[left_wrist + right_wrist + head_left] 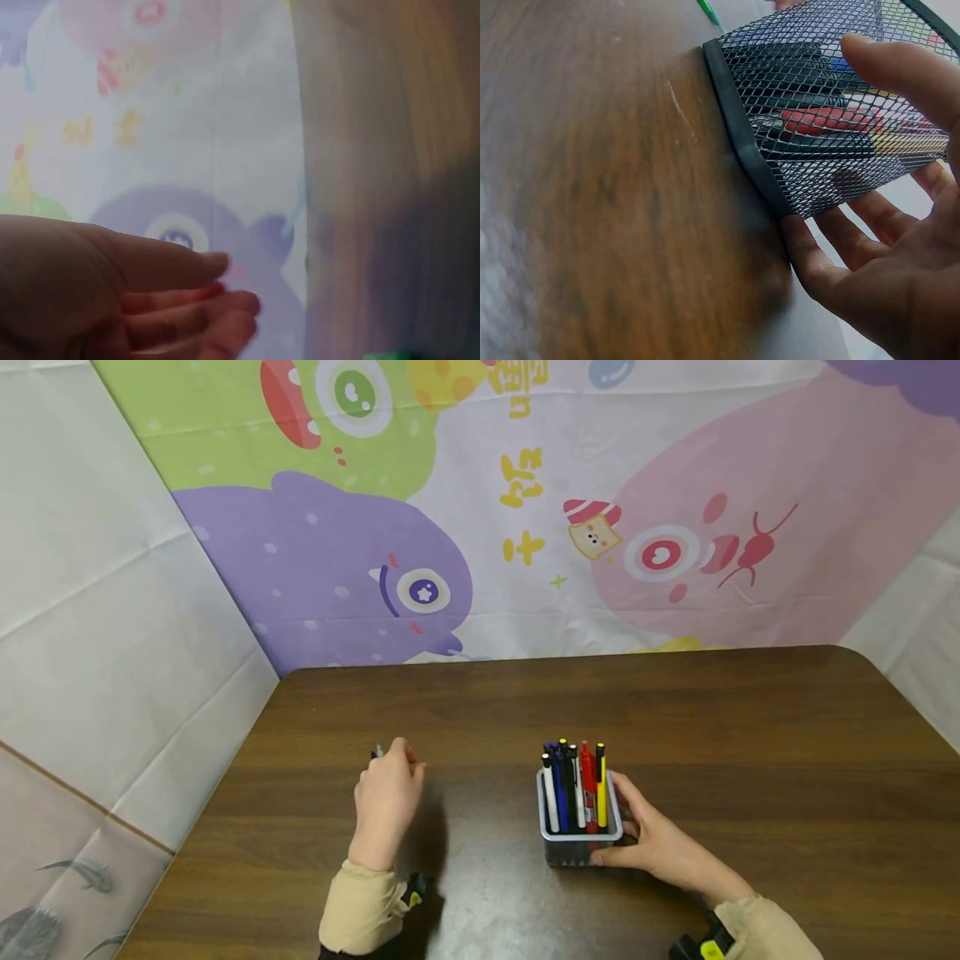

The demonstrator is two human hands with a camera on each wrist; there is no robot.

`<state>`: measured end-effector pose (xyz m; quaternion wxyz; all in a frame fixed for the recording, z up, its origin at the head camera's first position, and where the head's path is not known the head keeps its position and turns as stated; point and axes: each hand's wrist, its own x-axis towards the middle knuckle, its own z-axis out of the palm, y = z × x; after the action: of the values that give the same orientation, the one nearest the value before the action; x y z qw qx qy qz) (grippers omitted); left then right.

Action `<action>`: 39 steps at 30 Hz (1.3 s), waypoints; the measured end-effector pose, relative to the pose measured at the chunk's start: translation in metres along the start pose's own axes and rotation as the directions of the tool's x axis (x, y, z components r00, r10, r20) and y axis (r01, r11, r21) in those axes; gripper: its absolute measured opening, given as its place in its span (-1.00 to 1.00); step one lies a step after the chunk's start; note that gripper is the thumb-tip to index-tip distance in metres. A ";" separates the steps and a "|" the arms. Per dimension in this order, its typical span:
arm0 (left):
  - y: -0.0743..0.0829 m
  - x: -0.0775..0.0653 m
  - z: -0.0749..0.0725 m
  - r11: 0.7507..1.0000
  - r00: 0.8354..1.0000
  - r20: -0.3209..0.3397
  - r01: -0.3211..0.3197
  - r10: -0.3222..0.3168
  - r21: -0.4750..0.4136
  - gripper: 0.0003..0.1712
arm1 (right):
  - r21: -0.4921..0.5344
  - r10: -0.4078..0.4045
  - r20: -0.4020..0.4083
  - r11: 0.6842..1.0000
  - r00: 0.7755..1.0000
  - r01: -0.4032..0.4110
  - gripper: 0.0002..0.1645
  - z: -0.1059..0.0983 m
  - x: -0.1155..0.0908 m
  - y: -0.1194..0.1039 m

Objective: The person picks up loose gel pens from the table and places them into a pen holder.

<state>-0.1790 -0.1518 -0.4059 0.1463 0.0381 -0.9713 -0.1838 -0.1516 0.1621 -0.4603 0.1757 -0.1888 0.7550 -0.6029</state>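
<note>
A black mesh pen holder (577,852) with a pale rim stands on the table, tilted sideways in the right wrist view. Several upright pens fill it, among them a red marker (588,789) and a yellow pen (602,793). My right hand (648,843) grips the holder from its right side, thumb on the near face and fingers around the far side. To the left, my left hand (386,802) is over the table with fingers loosely bent, nothing between them in the left wrist view. Just beyond it, a small pen (378,751) shows, mostly hidden by the hand.
The brown wooden table (480,710) runs back to a cartoon-printed cloth (525,527). A white cloth wall (112,593) rises along the left side. A green pen tip (710,13) shows beyond the holder in the right wrist view.
</note>
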 end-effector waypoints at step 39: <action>-0.035 0.005 0.000 0.972 0.930 0.295 0.185 -0.221 0.144 -0.72 | -0.011 0.010 0.003 1.000 1.000 -0.010 0.15 0.000 0.000 0.000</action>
<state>-0.1826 -0.1851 -0.4174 -0.0297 0.1174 -0.9818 -0.1461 -0.1519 0.1621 -0.4605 0.1788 -0.1870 0.7588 -0.5977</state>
